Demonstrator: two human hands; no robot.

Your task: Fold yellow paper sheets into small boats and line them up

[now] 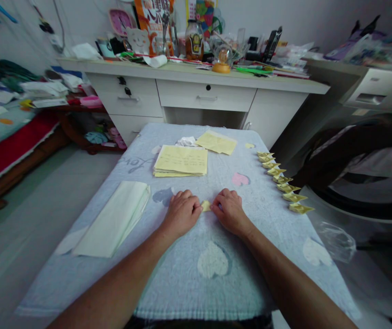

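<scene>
A small folded piece of yellow paper (206, 206) lies low over the cloth between my two hands. My left hand (183, 210) pinches its left end, fingers curled. The right end is gripped by my right hand (229, 209), thumb and fingertips together. Beyond my hands sits a stack of yellow paper sheets (181, 160) with faint writing on the top one. Along the table's right edge runs a row of several folded yellow paper boats (283, 186), pointed at their ends.
A pale green folded paper bundle (113, 219) lies at left on the cloth-covered table (213, 292). Loose yellow sheets (217, 142) and a crumpled white tissue (186, 141) are at the far side. Behind stands a cluttered white desk (206, 98); a washing machine (374, 98) is at right.
</scene>
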